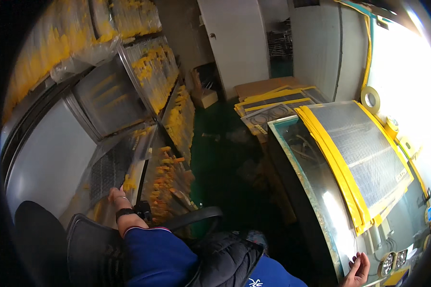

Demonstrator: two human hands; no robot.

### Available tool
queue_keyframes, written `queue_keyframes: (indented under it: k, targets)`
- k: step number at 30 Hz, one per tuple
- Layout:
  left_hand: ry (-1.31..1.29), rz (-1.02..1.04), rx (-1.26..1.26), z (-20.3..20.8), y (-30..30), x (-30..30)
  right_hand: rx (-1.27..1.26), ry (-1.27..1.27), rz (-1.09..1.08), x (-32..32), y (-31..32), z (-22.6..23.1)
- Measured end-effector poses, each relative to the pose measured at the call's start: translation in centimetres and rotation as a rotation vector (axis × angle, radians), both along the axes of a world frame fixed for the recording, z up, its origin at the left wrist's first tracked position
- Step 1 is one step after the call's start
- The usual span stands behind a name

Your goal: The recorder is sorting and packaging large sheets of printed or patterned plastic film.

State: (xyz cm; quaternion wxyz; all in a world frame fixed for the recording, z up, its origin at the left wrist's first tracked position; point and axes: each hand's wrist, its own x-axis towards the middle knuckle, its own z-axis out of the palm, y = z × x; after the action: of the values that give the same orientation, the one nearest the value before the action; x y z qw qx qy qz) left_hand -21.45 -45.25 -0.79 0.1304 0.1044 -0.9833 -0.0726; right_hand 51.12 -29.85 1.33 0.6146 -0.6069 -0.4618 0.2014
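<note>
Left fingers [115, 193] at near end of dark-patterned sheet [111, 167], grip unclear; right fingers [363, 261] loosely open at counter [321, 191], yellow-edged sheets [357, 138] ahead of them.

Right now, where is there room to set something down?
A narrow strip of tabletop looks free between the yellow-edged sheets and the table's left edge. Green floor between table and shelves looks mostly open. Yellow-tabbed sheets crowd the shelves by the left hand.
</note>
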Motion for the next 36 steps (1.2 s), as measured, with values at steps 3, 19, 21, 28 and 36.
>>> queue_keyframes:
  k: [3, 19, 21, 28, 36]
  targets:
    - [-0.001, 0.021, -0.127, -2.3, -1.1, -1.3, -0.03, -0.001, -0.034, -0.2, 0.5, 0.2]
    - [0.315, 0.407, 0.334, 0.7, -0.9, -4.1, -0.038, -0.092, -0.077, -0.4, -0.1, -0.7]
    - [0.358, 0.297, 0.332, 3.0, 4.1, -2.2, -0.052, -0.06, -0.103, 0.3, -0.3, -1.1]
    - [-0.04, -1.037, 0.948, -1.6, 31.4, -5.8, -0.022, 0.054, -0.139, -1.2, 2.0, -1.4]
    - [-0.204, -2.828, 0.482, 9.1, 38.1, 50.0, 0.076, -0.039, -0.265, 0.1, 1.2, -0.8]
